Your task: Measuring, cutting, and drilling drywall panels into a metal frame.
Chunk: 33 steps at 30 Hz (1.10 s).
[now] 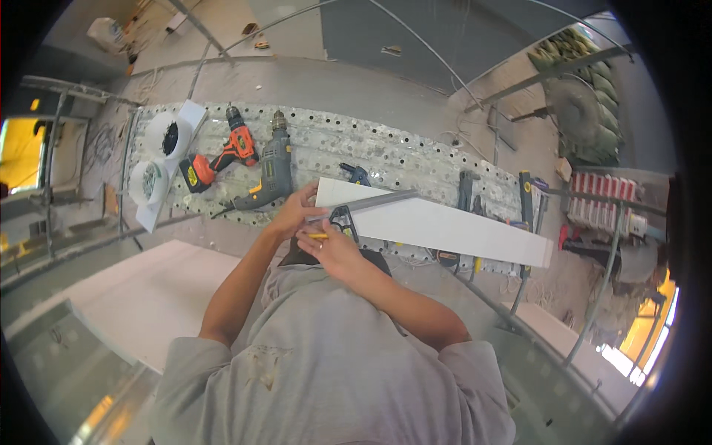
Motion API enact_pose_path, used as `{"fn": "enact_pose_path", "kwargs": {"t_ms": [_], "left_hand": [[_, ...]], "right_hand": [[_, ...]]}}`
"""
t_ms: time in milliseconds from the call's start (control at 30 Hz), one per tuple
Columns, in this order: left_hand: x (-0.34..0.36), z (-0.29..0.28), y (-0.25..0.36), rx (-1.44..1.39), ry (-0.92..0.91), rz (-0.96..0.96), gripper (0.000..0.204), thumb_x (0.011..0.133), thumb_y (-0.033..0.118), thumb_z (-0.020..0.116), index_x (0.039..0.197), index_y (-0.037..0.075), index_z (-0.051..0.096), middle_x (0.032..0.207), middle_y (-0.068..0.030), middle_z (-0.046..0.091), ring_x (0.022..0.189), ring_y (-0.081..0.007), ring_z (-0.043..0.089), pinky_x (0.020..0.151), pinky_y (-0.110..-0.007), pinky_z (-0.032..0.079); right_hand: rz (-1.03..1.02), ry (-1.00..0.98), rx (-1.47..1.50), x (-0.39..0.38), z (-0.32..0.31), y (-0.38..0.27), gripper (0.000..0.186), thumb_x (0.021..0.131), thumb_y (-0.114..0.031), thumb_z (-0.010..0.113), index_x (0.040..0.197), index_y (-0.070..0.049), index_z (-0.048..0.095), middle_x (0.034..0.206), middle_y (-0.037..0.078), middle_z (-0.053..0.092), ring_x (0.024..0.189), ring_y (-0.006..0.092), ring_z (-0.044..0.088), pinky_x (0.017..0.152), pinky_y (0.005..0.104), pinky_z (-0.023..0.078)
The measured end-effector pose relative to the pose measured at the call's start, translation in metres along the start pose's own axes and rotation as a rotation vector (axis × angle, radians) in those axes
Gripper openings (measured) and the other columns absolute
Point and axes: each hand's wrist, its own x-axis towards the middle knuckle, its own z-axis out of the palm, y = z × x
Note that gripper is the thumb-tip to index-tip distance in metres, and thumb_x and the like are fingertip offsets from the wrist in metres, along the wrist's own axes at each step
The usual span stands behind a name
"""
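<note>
A long white board [445, 226] lies across the perforated metal platform in front of me. My left hand [295, 211] grips its left end, with the fingers at the far corner and the thumb nearer me. My right hand [337, 254] is closed around a yellow pencil [317, 236], close beside the left hand at the board's near edge. On the board rests a square with a black open-framed head [343, 221] and a grey blade [386, 199] slanting away to the right. The head sits right by my right hand's fingers.
The metal platform [334, 141] carries an orange cordless drill [239, 141], a grey corded drill [274, 167] and two white tubs [148, 182] at left. Hand tools [467, 191] and a level [526, 196] lie right. Scaffold tubes [604, 282] surround it; a white panel [148, 289] lies lower left.
</note>
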Motion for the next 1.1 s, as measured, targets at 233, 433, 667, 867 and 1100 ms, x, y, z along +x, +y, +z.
{"fn": "enact_pose_path", "kwargs": {"t_ms": [233,433,667,867,1100], "left_hand": [[-0.015,0.005,-0.009,-0.025,0.192,0.008,0.056,0.098,0.008,0.059,0.150,-0.003,0.042,0.149,-0.0130,0.052,0.129,-0.0225,0.056,0.108,-0.037,0.047],[-0.034,0.030,-0.029,-0.772,0.001,0.132,0.095,0.099,0.074,0.030,0.153,-0.004,0.035,0.153,-0.0188,0.046,0.139,-0.0299,0.046,0.117,-0.043,0.035],[-0.042,0.065,-0.055,-0.987,0.159,0.360,0.132,0.075,0.099,0.024,0.157,-0.005,0.023,0.161,-0.0207,0.034,0.146,-0.0340,0.035,0.124,-0.045,0.022],[-0.048,0.062,-0.071,-0.905,0.155,0.355,0.134,0.068,0.100,0.034,0.159,0.003,0.024,0.162,-0.0163,0.033,0.150,-0.0309,0.030,0.125,-0.045,0.020],[-0.059,0.048,-0.072,-0.646,0.166,0.265,0.119,0.077,0.089,0.050,0.159,0.007,0.027,0.163,-0.0102,0.033,0.151,-0.0258,0.028,0.126,-0.042,0.019]], "right_hand": [[0.232,-0.528,-0.905,-0.110,0.004,-0.140,0.042,0.103,-0.034,0.061,0.128,-0.001,0.060,0.125,0.019,0.067,0.111,0.0342,0.067,0.101,0.0425,0.052],[-1.294,-0.215,-2.044,-0.031,-0.086,-0.233,0.045,0.091,-0.028,0.072,0.132,-0.011,0.063,0.120,0.011,0.063,0.110,0.0323,0.059,0.088,0.0421,0.050],[-1.352,-0.147,-2.178,-0.043,-0.125,-0.210,0.036,0.089,-0.022,0.073,0.121,-0.009,0.065,0.108,0.013,0.059,0.098,0.0335,0.059,0.082,0.0449,0.051],[-1.225,-0.037,-1.901,-0.048,-0.104,-0.145,0.037,0.089,-0.013,0.074,0.124,-0.006,0.065,0.108,0.015,0.058,0.099,0.0367,0.059,0.079,0.0443,0.053],[-1.372,-0.197,-2.039,-0.030,-0.070,-0.129,0.044,0.084,-0.009,0.075,0.127,-0.006,0.066,0.104,0.011,0.057,0.092,0.0303,0.056,0.080,0.0422,0.048]]}}
